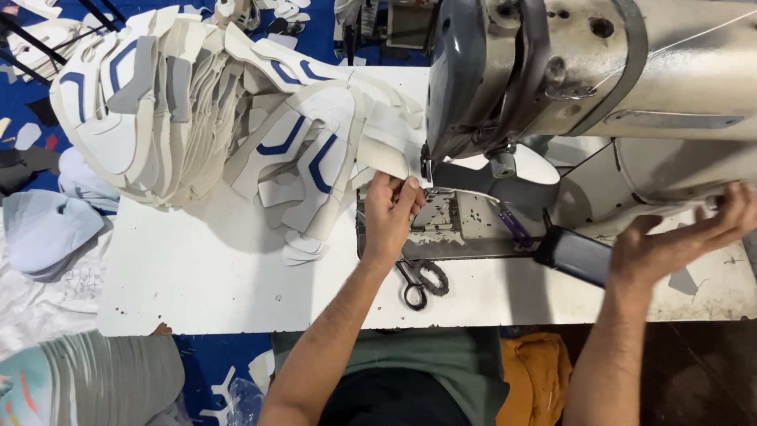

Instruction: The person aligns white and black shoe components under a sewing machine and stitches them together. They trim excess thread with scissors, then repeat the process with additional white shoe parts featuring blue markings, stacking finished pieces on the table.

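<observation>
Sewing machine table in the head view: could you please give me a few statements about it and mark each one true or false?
1. The left hand pinches a white cut piece beside the sewing machine. True.
2. The scissors are held in the right hand. False: they lie on the white table, just below the left wrist.
3. The stacked shoe pieces are white with blue stripes. True.
4. The right hand rests on the stack of shoe pieces. False: it is at the right end of the machine, far from the stack.
5. A dark phone lies near the right hand. True.
</observation>
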